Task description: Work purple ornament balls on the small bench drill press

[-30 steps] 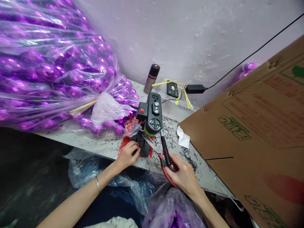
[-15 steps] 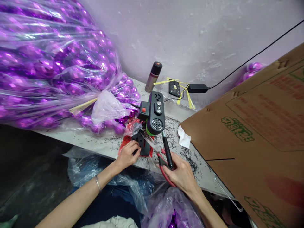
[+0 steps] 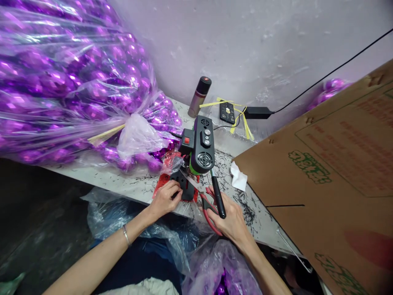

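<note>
A small black machine [image 3: 204, 145] with a red switch and a black lever handle [image 3: 218, 198] stands on the table. My left hand [image 3: 167, 197] is at the near left edge of its black slotted base [image 3: 187, 189], thumb and fingers pinched; what lies between them is too small to make out. Red-handled scissors [image 3: 208, 209] are in my right hand [image 3: 230, 217], close beside the lever, with their blades pointing up-left over the base. Red material [image 3: 160, 185] lies under and beside the base.
A big clear bag of shiny purple balls [image 3: 70, 86] fills the left. A cardboard box [image 3: 331, 164] stands right. A dark-capped bottle [image 3: 199, 96], a black adapter [image 3: 258, 112], white paper [image 3: 238, 178] and black scraps lie around. Another purple bag [image 3: 222, 270] is below.
My right hand and the scissors have shifted slightly up and left, nearer the base. My left hand stays at the base edge.
</note>
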Available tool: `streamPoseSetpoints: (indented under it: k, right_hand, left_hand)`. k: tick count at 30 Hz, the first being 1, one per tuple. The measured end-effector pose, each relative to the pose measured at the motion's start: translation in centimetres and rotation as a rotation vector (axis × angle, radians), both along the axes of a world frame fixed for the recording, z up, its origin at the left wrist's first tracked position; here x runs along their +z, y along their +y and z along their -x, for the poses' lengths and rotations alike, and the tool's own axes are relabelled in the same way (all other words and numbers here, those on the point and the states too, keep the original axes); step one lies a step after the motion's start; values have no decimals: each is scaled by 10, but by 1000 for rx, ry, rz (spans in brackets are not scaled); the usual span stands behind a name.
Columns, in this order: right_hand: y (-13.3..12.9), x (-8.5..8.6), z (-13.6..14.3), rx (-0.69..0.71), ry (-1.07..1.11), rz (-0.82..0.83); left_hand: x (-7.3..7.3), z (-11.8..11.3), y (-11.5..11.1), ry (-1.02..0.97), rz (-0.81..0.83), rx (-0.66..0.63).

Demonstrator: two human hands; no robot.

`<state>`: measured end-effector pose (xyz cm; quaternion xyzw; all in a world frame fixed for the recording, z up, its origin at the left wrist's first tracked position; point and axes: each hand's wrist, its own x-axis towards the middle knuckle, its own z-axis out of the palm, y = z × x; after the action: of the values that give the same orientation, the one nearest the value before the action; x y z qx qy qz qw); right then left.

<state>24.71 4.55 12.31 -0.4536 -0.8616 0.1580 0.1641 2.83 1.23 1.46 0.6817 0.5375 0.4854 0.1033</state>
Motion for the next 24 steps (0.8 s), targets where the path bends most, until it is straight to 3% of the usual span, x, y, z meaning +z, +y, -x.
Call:
streamPoseSetpoints:
  k: [14,20,24]
  right_hand:
    - [-10,11,-25,105,-23,-69]
    - [-18,8,1,-37,-64,-63]
    - [-22,4,4,-57,-50,-91]
  left_hand:
    - [-1,-4,-1,-37,29,10]
    - [1,-3,-2,-41,67,-5]
    - [2,-2,-1,-33,59,-4]
